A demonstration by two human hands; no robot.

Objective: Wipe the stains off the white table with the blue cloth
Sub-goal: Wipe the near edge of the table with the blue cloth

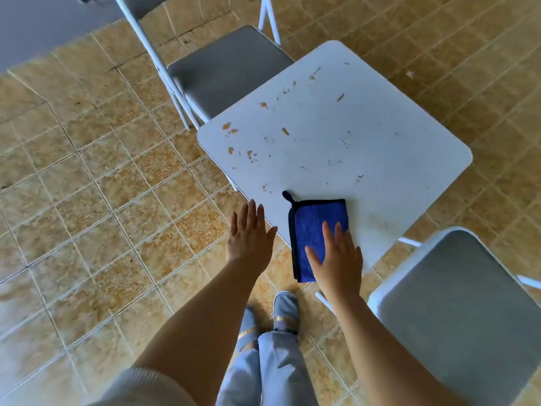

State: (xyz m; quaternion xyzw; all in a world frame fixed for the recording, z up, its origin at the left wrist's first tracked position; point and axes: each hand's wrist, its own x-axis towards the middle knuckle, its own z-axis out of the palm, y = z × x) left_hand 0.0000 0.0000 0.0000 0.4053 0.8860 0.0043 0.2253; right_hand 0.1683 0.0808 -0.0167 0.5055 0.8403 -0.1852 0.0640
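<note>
the wiping looked barely begun, if begun at all. the white table (380, 136) carried orange-brown stains (227, 126) scattered over most of its top, thickest toward the left edge and the far corner, with a few faint grey specks nearer its right side. only the strip of tabletop just beyond the blue cloth (316, 218) appeared clean, and whether that strip had been wiped or was never dirty could not be judged.

the blue cloth lay folded flat at the near corner of the table, its black-trimmed edge and small hanging loop pointing toward the table's middle, and its near end seemed to overhang the table edge slightly. the right hand (336, 259) rested palm-down on the cloth's near half, fingers spread and straight, pressing rather than pinching; nothing was gripped inside it. the left hand (250, 235) hovered flat and spread just off the table's near-left edge, above the tiled floor (102, 200), holding nothing and touching neither table nor cloth.

2 grey folding chairs stood at the table, 1 at its far-left side (228, 68) and 1 at its near-right side (456, 303), neither in the way.

almost everything remained: the cloth had to be pushed out across the whole stained area, probably in several passes.
</note>
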